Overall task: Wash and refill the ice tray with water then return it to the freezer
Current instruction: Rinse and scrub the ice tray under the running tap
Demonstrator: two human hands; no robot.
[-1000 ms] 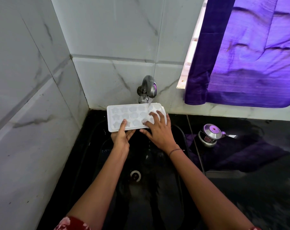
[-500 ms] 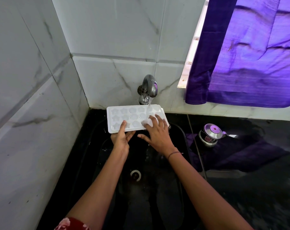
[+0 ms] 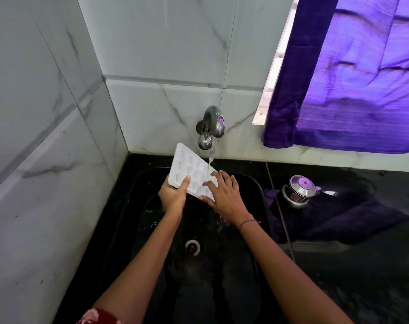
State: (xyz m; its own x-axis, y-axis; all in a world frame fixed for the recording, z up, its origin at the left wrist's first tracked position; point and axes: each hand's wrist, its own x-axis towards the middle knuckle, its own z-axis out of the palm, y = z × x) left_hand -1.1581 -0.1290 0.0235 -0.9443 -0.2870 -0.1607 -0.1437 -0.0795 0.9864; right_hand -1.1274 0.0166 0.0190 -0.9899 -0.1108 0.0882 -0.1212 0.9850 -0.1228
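A white ice tray (image 3: pixel 187 167) with shaped moulds is held tilted over the black sink (image 3: pixel 252 190), its far end raised toward the wall. My left hand (image 3: pixel 173 195) grips its near left corner, thumb on top. My right hand (image 3: pixel 224 195) lies flat on the tray's right part, fingers spread over the moulds. A steel tap (image 3: pixel 211 127) on the tiled wall runs a thin stream of water onto the tray beside my right fingers.
The sink drain (image 3: pixel 192 246) lies below my arms. A small steel pot with a lid (image 3: pixel 298 190) stands on the black counter to the right. A purple curtain (image 3: pixel 353 78) hangs over the window. Marble-look tiles close off the left and back.
The tray has turned from lying level and crosswise under the tap to a tilted, diagonal pose. Both hands moved with it, a little nearer to me.
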